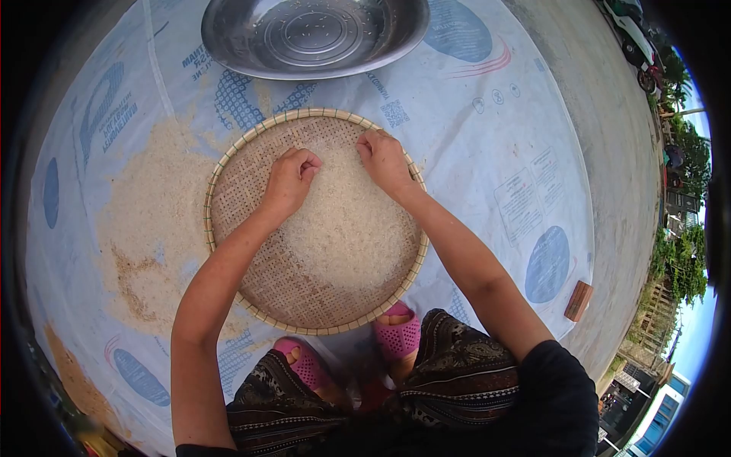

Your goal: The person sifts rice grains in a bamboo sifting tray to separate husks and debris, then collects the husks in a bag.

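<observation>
Left hand [292, 179]: on the far left part of the rice heap, knuckles up, fingers curled in to a loose fist with the tips drawn together against the thumb. Whether any grains are pinched inside cannot be told.
Right hand [384, 160]: near the far rim of the tray, back of the hand up, fingers bent down into the grains. The tips are hidden, so it cannot be told whether it grips anything.
Rice [343, 228]: a pale heap over the middle and right of the tray, under both hands and thinning out toward the left.
Tray [259, 293]: round, woven, with a light rim. It lies flat on the sheet just in front of the feet, and its near left part shows bare weave.
Sandals [397, 333]: pink, one touching the near rim of the tray, the other just beside it to the left.
Sheet [487, 137]: pale plastic with blue print, spread on the ground under everything.
Husk [152, 221]: a tan scatter on the sheet left of the tray, right up to its rim.
Basin [316, 34]: shiny metal, beyond the tray and apart from it, with a few grains inside.
Block [579, 300]: small, brown, at the right edge of the sheet, well away from the tray.
</observation>
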